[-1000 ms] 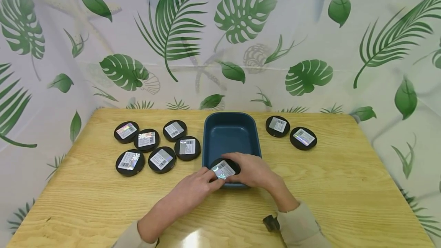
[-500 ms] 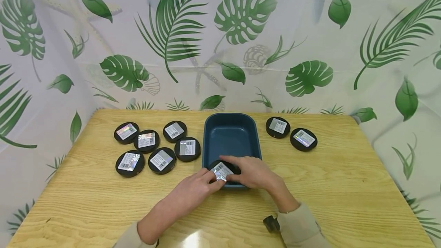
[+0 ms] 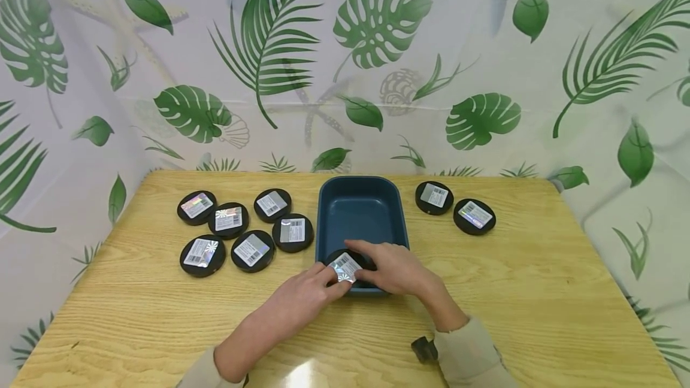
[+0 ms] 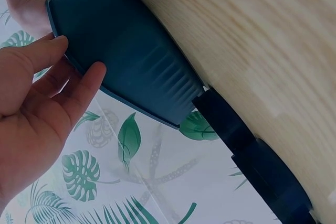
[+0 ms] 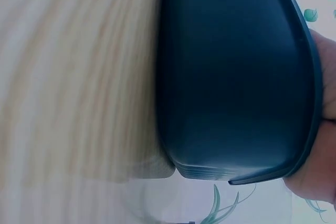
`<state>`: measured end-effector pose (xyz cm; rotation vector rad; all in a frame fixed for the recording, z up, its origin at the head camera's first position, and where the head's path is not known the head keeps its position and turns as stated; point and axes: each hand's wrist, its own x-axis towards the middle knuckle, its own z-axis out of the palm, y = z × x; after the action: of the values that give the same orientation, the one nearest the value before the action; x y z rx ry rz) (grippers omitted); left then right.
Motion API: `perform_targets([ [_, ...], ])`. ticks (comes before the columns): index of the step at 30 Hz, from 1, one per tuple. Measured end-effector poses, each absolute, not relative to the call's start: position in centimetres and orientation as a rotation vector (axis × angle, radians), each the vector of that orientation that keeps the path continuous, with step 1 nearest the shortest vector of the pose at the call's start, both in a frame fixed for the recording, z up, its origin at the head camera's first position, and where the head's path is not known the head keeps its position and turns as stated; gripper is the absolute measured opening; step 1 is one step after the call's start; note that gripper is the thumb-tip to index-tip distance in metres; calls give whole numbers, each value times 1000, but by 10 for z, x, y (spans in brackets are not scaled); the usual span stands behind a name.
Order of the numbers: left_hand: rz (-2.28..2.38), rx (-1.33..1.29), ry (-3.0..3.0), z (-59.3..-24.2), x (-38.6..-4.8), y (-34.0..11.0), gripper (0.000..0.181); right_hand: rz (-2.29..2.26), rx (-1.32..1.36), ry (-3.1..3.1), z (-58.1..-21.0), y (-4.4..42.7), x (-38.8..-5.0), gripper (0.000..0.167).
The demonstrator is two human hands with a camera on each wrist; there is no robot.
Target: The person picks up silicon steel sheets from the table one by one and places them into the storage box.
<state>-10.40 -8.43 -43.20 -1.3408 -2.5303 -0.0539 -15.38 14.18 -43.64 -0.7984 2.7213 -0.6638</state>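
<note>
At the near end of a dark blue tray (image 3: pixel 362 214), both hands hold a flat round black case (image 3: pixel 344 263) with a white, partly shiny label. My left hand (image 3: pixel 304 292) grips its near left edge, with the fingertips over the tray's rim. The right hand (image 3: pixel 396 268) reaches round its right side, thumb at the label's edge and index finger beyond it. From the left wrist, the left hand (image 4: pixel 42 98) shows at the tray's rim, with the case hidden. In the right wrist view the tray wall (image 5: pixel 236 77) covers most of the right hand (image 5: pixel 320 145).
Several like cases (image 3: pixel 253 251) lie labels up on the wooden table (image 3: pixel 517 304) left of the tray, the nearest (image 3: pixel 293 233) close to its wall. Two more (image 3: pixel 474 217) lie to the right. A leaf-print cloth (image 3: pixel 409 76) stands behind. A small black object (image 3: pixel 424 349) shows at the right sleeve.
The held case has shifted slightly left and turned a little between the hands. Its right side shows more now. The left hand stays about where it was; the other cases have not moved.
</note>
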Motion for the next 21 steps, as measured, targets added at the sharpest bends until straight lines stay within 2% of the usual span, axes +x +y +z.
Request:
perform_targets([
  [21,-48,-1336,-2519,-433,-104,-83,30,-679,-732,2767,-437,139,-153,52],
])
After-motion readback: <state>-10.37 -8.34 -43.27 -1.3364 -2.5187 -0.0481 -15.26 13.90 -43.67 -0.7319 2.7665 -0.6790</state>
